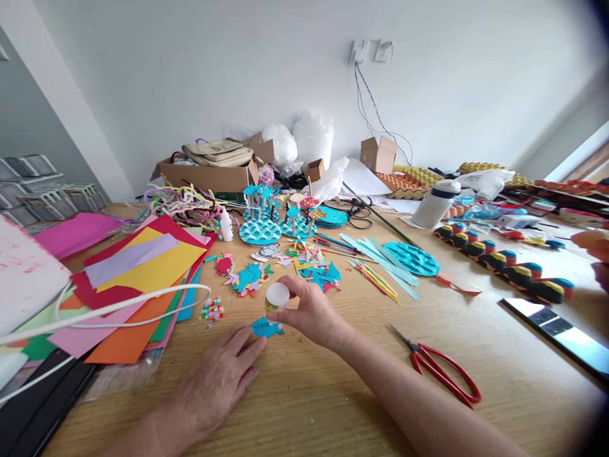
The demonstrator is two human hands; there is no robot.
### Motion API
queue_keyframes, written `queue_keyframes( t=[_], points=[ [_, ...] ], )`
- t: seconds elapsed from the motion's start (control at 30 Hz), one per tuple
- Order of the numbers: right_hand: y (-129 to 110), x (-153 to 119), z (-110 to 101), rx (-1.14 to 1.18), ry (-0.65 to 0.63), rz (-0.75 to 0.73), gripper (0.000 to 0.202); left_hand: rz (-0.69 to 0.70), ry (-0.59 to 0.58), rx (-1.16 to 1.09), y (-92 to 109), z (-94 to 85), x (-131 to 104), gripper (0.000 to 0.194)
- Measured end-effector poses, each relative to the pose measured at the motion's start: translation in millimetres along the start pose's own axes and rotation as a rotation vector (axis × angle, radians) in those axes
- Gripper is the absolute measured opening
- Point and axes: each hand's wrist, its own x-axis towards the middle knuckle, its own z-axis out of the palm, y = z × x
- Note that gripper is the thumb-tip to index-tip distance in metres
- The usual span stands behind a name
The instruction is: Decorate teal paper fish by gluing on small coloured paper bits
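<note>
A blue paper fish lies flat on the wooden table. My left hand rests palm down just in front of it, fingers stretched out, the tips at the fish's near left edge. Between thumb and fingers of my right hand is a thick glue stick, its round white end toward me, tilted over the fish. Its lower end is partly hidden, so whether it touches the paper cannot be made out. Left of the fish sits a small heap of coloured paper dots.
Coloured paper sheets and a white cable lie at left. Behind the hands are paper cut-outs, a white glue bottle and blue egg-carton pieces. Red-handled scissors and a phone lie at right.
</note>
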Motion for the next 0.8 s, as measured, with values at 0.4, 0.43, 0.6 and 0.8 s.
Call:
queue_keyframes(
  t=[0.4, 0.43, 0.6, 0.8],
  points=[
    [-0.8, -0.3, -3.5, -0.019, -0.013, -0.044, 0.027, -0.015, 0.026, -0.024, 0.1, 2.4, -0.5, 0.035],
    [-1.3, -0.3, -3.5, -0.012, -0.014, -0.048, 0.027, -0.018, 0.031, -0.025, 0.0, 2.4, -0.7, 0.034],
    [-2.3, -0.7, -4.9, -0.039, -0.028, -0.063, 0.026, -0.023, 0.045, -0.019, -0.8, 3.4, -0.8, 0.033],
    [-3.9, 0.1, -0.3, -0.005, -0.026, -0.034, 0.026, -0.006, 0.055, 0.001, -0.5, 3.5, -0.5, 0.033]
  ],
)
